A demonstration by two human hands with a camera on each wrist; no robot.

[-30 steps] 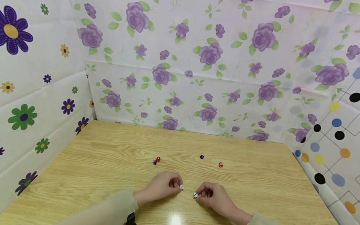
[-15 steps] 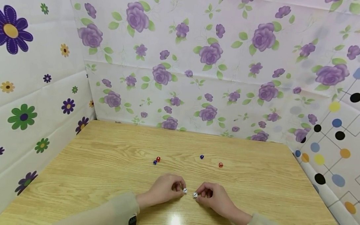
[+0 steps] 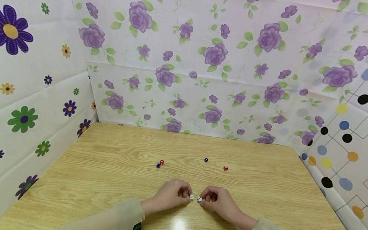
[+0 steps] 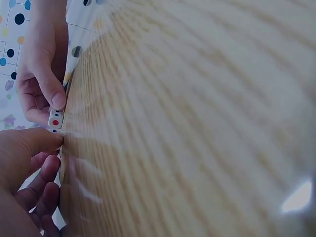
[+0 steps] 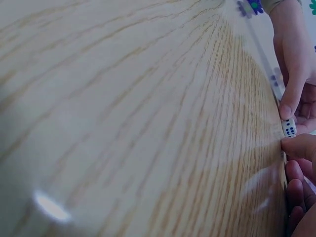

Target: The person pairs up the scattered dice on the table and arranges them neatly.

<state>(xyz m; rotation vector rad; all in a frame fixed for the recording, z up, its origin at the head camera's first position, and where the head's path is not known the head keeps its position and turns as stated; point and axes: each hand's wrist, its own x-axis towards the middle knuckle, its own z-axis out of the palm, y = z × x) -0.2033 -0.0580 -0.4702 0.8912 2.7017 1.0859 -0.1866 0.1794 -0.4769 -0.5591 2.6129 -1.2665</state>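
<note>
Between thumb and fingertips my left hand [image 3: 170,194] pinches a white die [image 3: 191,197] close to the tabletop. My right hand [image 3: 221,203] pinches a second white die [image 3: 199,199] just to the right of it. A narrow gap parts the two dice in the head view. From the left wrist, the right hand's die [image 4: 56,119] shows a red pip, while my left thumb and fingers mostly cover the other one. In the right wrist view the left hand's die [image 5: 289,128] turns a face with several dark pips.
Beyond the left hand, a red die [image 3: 161,162] and a blue die [image 3: 158,166] sit together. Another blue die [image 3: 206,160] and a red die [image 3: 225,168] lie apart on the wooden table [image 3: 108,180]. A flowered cloth [image 3: 189,44] rises behind the table.
My left hand has carried its white die rightward and slightly nearer the body, narrowing the gap between the two white dice. The right hand has stayed in place.
</note>
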